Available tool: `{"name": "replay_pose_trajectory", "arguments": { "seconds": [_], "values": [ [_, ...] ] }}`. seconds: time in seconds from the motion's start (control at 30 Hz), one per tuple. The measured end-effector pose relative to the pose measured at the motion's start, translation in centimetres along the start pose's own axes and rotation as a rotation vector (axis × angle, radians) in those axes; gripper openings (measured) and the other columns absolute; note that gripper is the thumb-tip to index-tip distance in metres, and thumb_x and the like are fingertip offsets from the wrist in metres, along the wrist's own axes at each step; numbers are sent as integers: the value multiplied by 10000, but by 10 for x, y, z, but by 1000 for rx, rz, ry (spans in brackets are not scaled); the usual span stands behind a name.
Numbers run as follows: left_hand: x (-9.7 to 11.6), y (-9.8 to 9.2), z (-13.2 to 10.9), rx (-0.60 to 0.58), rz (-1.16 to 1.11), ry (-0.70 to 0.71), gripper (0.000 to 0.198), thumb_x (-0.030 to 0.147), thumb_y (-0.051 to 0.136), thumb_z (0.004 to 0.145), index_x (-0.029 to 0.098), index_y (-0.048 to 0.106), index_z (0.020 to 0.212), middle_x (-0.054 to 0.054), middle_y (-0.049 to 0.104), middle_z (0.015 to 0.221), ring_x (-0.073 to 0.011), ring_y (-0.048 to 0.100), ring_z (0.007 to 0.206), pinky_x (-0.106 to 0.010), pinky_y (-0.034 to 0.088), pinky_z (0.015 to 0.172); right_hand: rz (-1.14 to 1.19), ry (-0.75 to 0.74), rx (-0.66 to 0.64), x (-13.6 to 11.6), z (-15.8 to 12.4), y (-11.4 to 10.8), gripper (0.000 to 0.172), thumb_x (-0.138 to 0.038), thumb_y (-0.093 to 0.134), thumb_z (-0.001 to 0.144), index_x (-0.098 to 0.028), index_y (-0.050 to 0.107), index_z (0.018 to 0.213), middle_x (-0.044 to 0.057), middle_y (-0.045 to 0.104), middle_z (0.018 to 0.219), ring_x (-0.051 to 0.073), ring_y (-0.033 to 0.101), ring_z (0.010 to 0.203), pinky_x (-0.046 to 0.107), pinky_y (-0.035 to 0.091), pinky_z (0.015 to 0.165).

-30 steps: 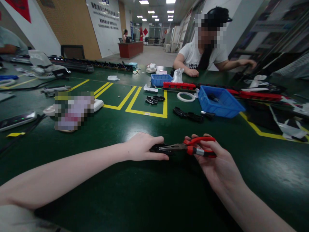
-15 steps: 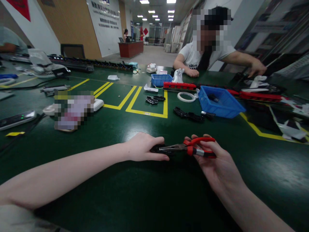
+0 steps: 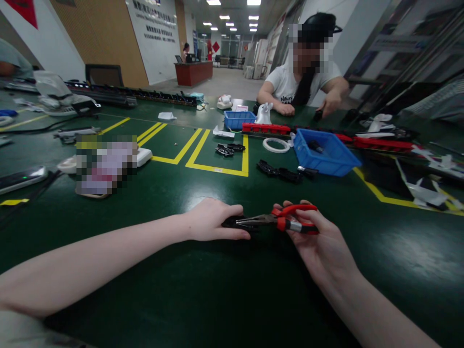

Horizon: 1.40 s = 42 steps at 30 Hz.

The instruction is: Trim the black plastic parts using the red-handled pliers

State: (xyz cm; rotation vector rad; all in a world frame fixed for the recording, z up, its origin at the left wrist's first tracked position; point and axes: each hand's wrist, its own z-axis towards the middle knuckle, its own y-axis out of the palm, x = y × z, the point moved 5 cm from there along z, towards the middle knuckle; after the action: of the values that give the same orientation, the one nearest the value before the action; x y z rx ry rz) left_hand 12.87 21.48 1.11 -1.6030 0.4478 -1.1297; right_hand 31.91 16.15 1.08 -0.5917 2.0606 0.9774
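My left hand (image 3: 213,220) grips a small black part (image 3: 232,222) between thumb and fingers, low over the green table. Much of that part is covered by the hand, so its exact kind cannot be told. Red-handled long-nose pliers (image 3: 295,217) are held in my right hand (image 3: 322,237), which is closed around the grips. The pliers' jaws point left and lie at the black part; whether they pinch it is not clear. Beyond my hands rest several black parts (image 3: 279,171), and more black pieces (image 3: 230,149) sit inside a yellow-taped outline.
A blue bin (image 3: 326,162) with dark items stands ahead right, beside a white ring of tape (image 3: 276,145). Red strips (image 3: 266,128) run behind it. To the left are a pixelated phone-like object (image 3: 107,169) and cables. Across the table sits a person (image 3: 304,82).
The view has turned slightly right, shifting everything a little left. My hands keep the same hold on part and pliers. The person opposite has drawn an outstretched arm inward.
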Motion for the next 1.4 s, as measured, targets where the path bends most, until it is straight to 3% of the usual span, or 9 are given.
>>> {"name": "replay_pose_trajectory", "arguments": {
  "seconds": [0.3,0.87,1.4],
  "values": [
    [-2,-2,0,12,-120,-33,449,632,477,926,189,541,885,14,598,710,-142,548,594,-235,319,543,5,-7,7,-5,1,0,263,3,549,752,-177,564,944,56,710,920,218,742,855,305,640,677],
    [1,0,0,49,39,30,479,662,532,887,186,540,936,12,615,691,-144,564,572,-225,301,515,45,-7,46,-7,0,0,165,-66,512,806,-155,563,936,113,715,954,236,742,886,289,632,685],
    [1,-1,-1,63,15,35,471,648,549,887,185,547,972,16,615,705,-142,583,588,-223,315,515,-15,-11,36,-6,-4,4,227,-38,499,789,-160,574,965,101,729,943,223,743,890,270,629,684]
  ]
}}
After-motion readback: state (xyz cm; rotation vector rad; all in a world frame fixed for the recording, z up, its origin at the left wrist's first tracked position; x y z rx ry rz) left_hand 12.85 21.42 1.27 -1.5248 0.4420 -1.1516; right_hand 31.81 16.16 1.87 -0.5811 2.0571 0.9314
